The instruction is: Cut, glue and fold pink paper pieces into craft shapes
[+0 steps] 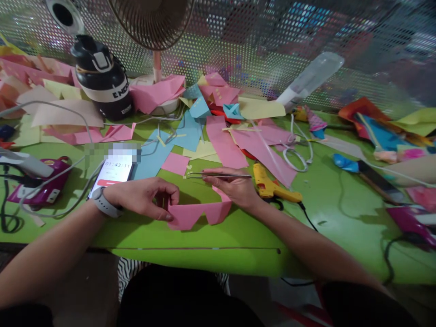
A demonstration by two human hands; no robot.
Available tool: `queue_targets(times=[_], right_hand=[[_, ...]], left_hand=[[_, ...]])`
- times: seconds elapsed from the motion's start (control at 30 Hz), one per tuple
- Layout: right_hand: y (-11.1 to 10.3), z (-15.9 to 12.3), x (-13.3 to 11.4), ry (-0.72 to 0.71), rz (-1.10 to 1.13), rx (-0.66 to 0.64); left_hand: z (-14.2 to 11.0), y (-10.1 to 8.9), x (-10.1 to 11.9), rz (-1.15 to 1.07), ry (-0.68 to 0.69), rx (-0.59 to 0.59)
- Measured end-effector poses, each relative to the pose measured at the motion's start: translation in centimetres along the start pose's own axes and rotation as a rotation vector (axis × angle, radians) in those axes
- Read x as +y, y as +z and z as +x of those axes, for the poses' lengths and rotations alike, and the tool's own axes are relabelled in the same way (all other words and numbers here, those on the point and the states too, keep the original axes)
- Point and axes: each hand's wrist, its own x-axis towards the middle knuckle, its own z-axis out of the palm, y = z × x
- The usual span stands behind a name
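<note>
A pair of pink paper glasses [185,215] stands near the table's front edge, its notched front facing me. My left hand [148,197] pinches its left end between thumb and fingers. My right hand [235,186] grips metal tweezers [221,175], whose tips point left. The side of that hand is close to the right end of the glasses; whether they touch I cannot tell. Just beyond the tweezer tips lie tiny yellowish bits [187,171] and a pink paper square [175,163]. Right of my right hand rests a yellow glue gun [272,184].
A lit phone [114,170] leans behind my left wrist. Pink, blue and yellow paper pieces [226,141] cover the middle of the green table [320,200]. Behind them stand a black bottle [102,79] and a fan [153,20]. White cables [299,156] and purple power strips [47,181] lie about.
</note>
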Motion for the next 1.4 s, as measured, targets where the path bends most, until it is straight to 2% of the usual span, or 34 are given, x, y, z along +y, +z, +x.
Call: queue_targets(times=[0.3,0.63,0.8,0.93,1.13,1.23,1.3,1.4], right_hand=[[0.4,0.2,0.4,0.0,-0.006,-0.04],[0.8,0.3,0.9,-0.047,0.029,0.009],[0.6,0.2,0.9,-0.07,0.04,0.02],[-0.5,0.0,-0.7,-0.204,-0.039,0.09],[-3.5,-2.1,-4.5,-0.646,-0.416,0.238],[-4.1,-3.6,-5.6,-0.797,-0.498,0.268],[-3.6,-4.4,-6.1,-0.838,-0.499,0.166],[-2.1,-4.9,-6.7,-0.875,-0.515,-0.107]], left_hand=[[-0.1,0.0,-0.3,-0.096,-0.029,-0.035],[0.0,0.0,-0.3,-0.134,-0.019,-0.031],[0.0,0.0,-0.3,-0.243,-0.015,-0.009],[0.0,-0.1,-0.5,-0.355,-0.005,0.038],[0.3,-0.1,-0.8,-0.469,0.035,0.065],[0.4,0.0,-0.9,-0.487,0.039,0.056],[0.6,0.1,-1.0,-0.496,0.037,0.053],[0.7,0.3,-1.1,-0.507,0.038,0.049]])
